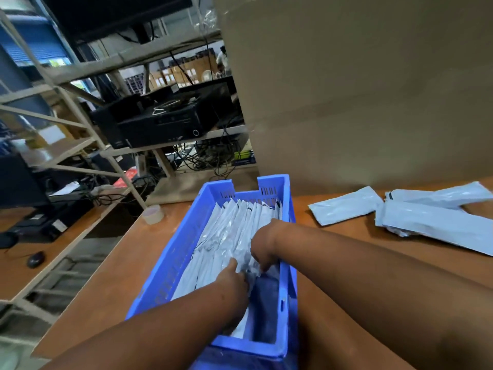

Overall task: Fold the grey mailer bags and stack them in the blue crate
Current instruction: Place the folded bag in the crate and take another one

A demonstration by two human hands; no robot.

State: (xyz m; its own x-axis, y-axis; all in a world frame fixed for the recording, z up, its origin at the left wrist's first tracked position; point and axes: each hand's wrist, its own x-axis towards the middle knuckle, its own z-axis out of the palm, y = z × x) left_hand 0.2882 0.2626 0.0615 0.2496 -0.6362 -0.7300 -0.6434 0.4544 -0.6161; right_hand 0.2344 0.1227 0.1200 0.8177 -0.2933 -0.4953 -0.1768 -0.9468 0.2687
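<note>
The folded bags [240, 231] stand on edge in a row inside the crate [170, 252], packed so more will fit. Both hands, left [232, 279] and right [262, 249], grip the nearest bag to seat it. Loose bags [416, 212] wait on the counter [346, 241].

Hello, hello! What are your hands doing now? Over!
Both hands, left and right, in blue crate, pressing folded bags. Loose bags waiting on table. Nothing blocking.
</note>
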